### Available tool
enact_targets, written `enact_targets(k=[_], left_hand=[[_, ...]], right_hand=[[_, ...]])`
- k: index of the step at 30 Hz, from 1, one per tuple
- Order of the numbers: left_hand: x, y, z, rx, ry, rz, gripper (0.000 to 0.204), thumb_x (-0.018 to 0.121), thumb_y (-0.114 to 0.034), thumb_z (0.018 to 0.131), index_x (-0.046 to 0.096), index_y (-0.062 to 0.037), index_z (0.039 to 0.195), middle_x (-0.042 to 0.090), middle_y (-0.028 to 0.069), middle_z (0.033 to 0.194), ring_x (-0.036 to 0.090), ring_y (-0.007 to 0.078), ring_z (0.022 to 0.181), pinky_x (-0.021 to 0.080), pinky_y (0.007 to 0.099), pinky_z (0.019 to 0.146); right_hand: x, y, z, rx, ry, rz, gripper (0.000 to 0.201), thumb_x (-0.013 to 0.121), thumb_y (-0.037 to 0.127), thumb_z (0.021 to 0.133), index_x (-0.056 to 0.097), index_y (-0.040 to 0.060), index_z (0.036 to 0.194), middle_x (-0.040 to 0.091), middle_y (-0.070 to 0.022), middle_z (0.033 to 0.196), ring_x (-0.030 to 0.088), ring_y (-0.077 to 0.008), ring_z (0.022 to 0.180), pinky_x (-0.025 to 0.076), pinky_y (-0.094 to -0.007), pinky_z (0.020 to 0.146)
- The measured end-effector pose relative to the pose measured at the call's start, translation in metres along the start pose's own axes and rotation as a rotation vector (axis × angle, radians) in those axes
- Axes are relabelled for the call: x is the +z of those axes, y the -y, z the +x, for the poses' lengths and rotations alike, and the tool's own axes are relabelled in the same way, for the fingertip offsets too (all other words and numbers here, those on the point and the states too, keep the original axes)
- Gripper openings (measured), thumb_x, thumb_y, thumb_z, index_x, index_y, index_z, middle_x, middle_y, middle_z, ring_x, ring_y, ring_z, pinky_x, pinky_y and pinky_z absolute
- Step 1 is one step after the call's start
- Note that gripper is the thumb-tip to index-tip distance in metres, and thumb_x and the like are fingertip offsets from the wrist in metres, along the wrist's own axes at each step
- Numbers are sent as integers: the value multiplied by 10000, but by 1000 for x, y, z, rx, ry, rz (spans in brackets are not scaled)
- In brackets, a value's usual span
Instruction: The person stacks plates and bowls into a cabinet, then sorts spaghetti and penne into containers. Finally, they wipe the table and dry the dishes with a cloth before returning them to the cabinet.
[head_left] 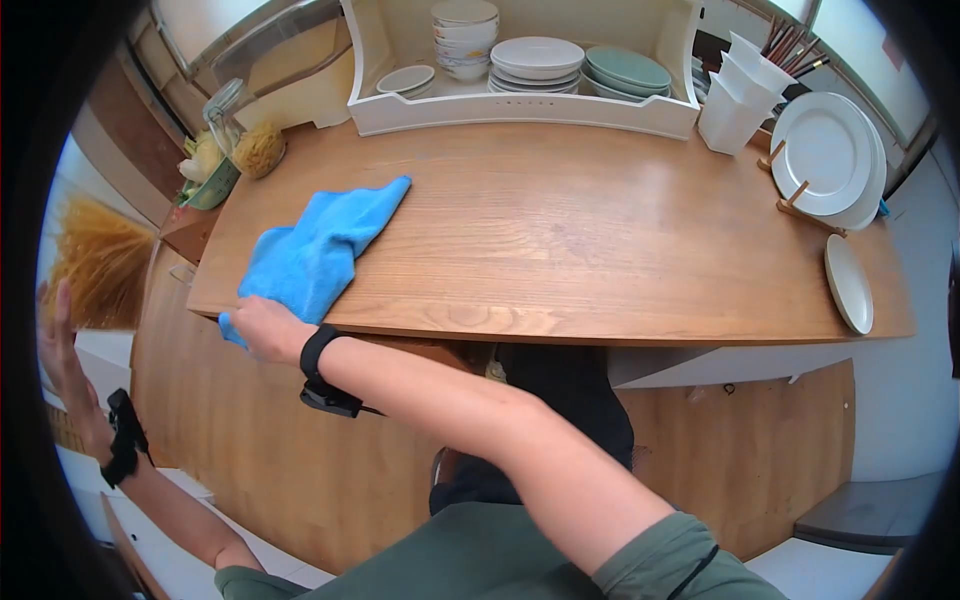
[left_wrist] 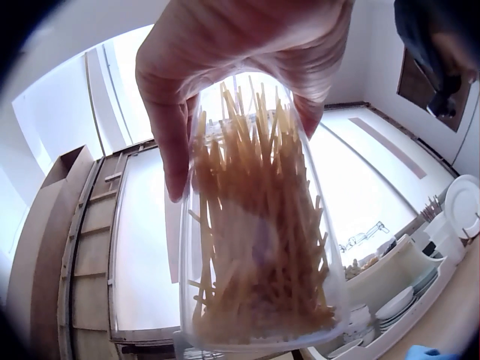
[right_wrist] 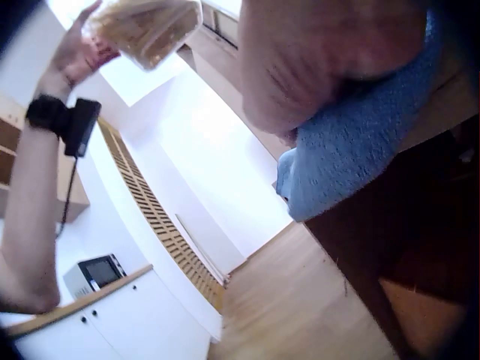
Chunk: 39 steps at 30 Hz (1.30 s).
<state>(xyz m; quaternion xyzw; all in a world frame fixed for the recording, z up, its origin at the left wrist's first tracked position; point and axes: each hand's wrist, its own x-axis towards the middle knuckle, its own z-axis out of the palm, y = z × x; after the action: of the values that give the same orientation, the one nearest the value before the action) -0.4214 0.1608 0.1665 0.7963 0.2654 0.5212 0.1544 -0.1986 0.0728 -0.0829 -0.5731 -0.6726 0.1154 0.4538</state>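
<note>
My left hand (head_left: 68, 365) is raised off to the left of the table and grips a clear plastic container of dry spaghetti (head_left: 100, 262). In the left wrist view the fingers and thumb wrap around the upper part of the container (left_wrist: 259, 225), and many thin strands show through its wall. A blue cloth (head_left: 315, 245) lies crumpled on the left part of the wooden table (head_left: 520, 230). At the table's front left corner my right hand (head_left: 272, 330) grips the cloth, its fingers curled into the fabric. Part of the cloth hangs past the edge.
A glass jar (head_left: 225, 110) lies tilted at the back left, beside a green bowl (head_left: 212, 188) of vegetables. Along the back, a cream rack (head_left: 530, 118) holds bowls and plates. White plates (head_left: 822, 150) stand in a wooden holder on the right, with an oval dish (head_left: 848, 285) before them.
</note>
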Motion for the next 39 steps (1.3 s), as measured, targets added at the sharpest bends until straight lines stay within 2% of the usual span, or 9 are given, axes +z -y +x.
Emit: enact_targets(k=[2,9,16,17,18,20,23,30,39], left_hand=[[-14,5,1,-32,4,25,589,665,-335,901,467,13,1334,585,148,1265,535,170,1182,343,330,1058],[0,11,-2,-74,28,97,647,675,-372,891,435,-2,1364,548,146,1257,514,206,1206,351,348,1049],[108,-12,3,-42,62,39,721,709,-448,827,460,7,1330,568,129,1172,527,210,1124,385,301,938],[119,-6,10,-61,129,108,690,712,-426,837,469,16,1307,598,104,1102,561,181,1041,419,279,883],[135,-17,8,-77,128,74,658,728,-377,844,471,42,1282,613,95,1049,579,151,969,442,258,832],[156,-12,4,-52,98,3,691,758,-375,821,455,32,1290,591,106,1067,559,156,973,435,267,833],[170,-1,2,-35,104,-108,637,782,-231,822,414,46,1263,620,143,1073,612,163,952,478,251,839],[183,-3,-3,-83,99,-184,605,800,-188,801,420,25,1221,618,120,1057,609,151,941,481,242,823],[203,-18,0,195,20,51,620,801,-202,803,414,40,1222,601,117,1063,608,159,945,477,225,781]], right_hand=[[10,-3,4,-165,-129,-154,149,602,64,756,677,42,883,645,-203,946,611,-373,944,524,-418,778],[-140,-56,-60,226,47,-536,535,449,549,913,552,208,1313,377,-252,1445,261,-520,1362,186,-598,1128],[-291,-63,-248,287,-140,-892,484,463,446,954,528,158,1337,485,-201,1389,424,-415,1297,276,-556,1094],[-322,-56,-279,201,75,-1087,463,453,427,968,526,158,1337,476,-188,1402,413,-406,1309,275,-554,1091],[-335,-46,-307,469,-112,-1056,433,445,395,983,522,168,1344,478,-173,1403,412,-382,1313,301,-554,1073],[-389,-51,-387,556,70,-1345,451,437,389,990,497,166,1377,478,-179,1400,429,-355,1304,350,-523,1046],[-444,-46,-467,953,-244,-1261,474,422,400,987,514,119,1357,483,-226,1380,453,-367,1279,348,-497,1047],[-389,-80,-330,1183,-446,-917,678,352,580,954,412,93,1421,370,-195,1481,296,-325,1401,186,-607,1097],[-167,-75,-29,638,-204,-689,706,446,613,878,447,149,1410,292,-247,1508,221,-427,1411,45,-755,1042]])
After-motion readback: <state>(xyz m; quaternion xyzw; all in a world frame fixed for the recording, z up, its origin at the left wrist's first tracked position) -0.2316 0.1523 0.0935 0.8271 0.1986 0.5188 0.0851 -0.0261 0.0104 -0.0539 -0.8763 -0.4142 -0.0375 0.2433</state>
